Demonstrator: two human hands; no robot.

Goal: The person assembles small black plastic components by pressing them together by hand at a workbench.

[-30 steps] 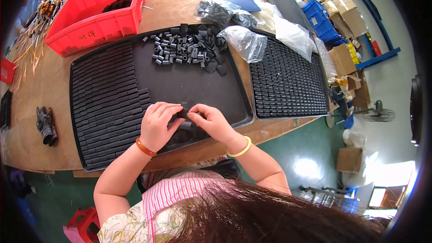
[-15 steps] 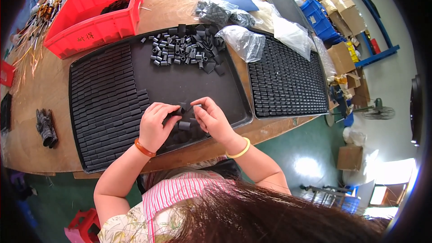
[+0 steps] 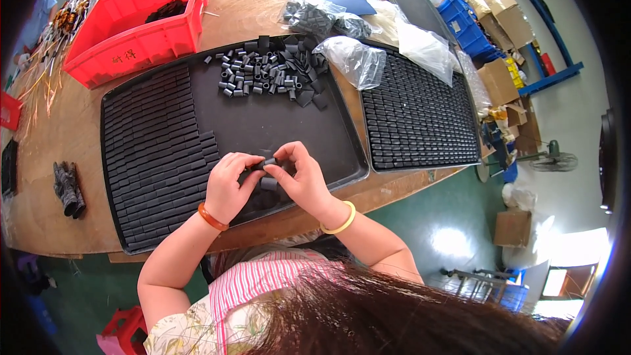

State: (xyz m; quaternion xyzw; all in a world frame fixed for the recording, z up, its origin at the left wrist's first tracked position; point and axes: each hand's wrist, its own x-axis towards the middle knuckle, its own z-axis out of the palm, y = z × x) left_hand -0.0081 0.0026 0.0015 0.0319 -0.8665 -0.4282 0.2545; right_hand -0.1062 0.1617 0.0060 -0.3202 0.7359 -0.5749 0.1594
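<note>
Between my two hands, a short black tube (image 3: 269,162) is pinched above the near part of a black tray (image 3: 246,121). My left hand (image 3: 227,184) is closed on the tube's left side with thumb and forefinger. From the right, my right hand (image 3: 303,181) grips the same piece, its fingertips nearly meeting the left ones. Just below them another short black tube (image 3: 269,184) lies on the tray. Closely set rows of black pieces (image 3: 154,151) cover the tray's left part. Loose tubes and flat squares form a pile (image 3: 269,72) at its far side.
A second tray (image 3: 420,112), full of black pieces, stands to the right. Plastic bags (image 3: 355,62) lie behind and partly over it. At the far left are a red bin (image 3: 131,39) and wires; dark gloves (image 3: 68,189) rest on the wooden table (image 3: 49,223).
My right hand has moved left to meet my left hand, and both now hold one black piece. Half a second ago a gap lay between them. The left hand has barely moved.
</note>
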